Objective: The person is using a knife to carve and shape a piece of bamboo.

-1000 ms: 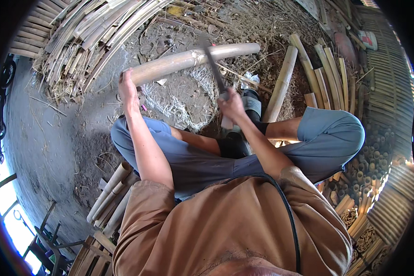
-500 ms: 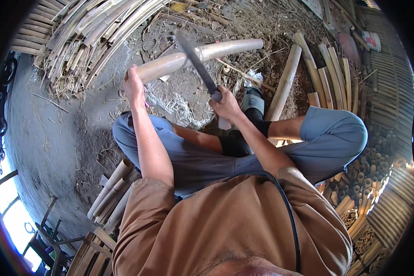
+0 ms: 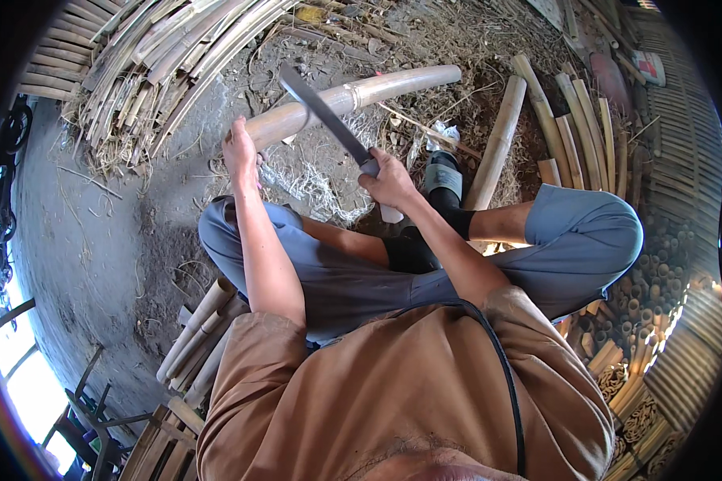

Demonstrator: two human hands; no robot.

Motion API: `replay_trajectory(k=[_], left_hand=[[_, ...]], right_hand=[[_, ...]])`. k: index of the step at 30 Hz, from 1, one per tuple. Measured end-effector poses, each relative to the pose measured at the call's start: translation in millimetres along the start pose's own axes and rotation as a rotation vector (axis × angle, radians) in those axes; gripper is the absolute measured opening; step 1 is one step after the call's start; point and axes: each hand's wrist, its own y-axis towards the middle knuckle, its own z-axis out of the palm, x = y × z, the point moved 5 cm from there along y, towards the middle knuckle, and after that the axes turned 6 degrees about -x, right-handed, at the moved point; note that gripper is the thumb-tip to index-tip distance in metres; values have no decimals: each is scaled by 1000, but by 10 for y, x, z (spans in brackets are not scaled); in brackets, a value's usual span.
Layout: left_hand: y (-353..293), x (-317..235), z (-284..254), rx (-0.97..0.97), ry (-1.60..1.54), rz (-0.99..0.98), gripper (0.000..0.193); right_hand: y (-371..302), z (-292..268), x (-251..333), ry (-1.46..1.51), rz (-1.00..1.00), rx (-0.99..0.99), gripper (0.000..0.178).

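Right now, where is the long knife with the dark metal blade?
In the head view, the knife is in the upper half, slightly left of centre; the right hand grips it, its blade crossing the thick, pale bamboo pole.

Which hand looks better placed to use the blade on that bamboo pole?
Probably the right hand: it grips the long blade by its handle, and the blade crosses over the bamboo pole. The left hand is occupied, holding the pole's left end.
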Motion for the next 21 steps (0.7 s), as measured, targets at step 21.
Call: replay_trajectory(k=[21], left_hand=[[-136, -114, 172, 3, 28, 141, 47]], right_hand=[[166, -454, -575, 69, 268, -318, 41]])
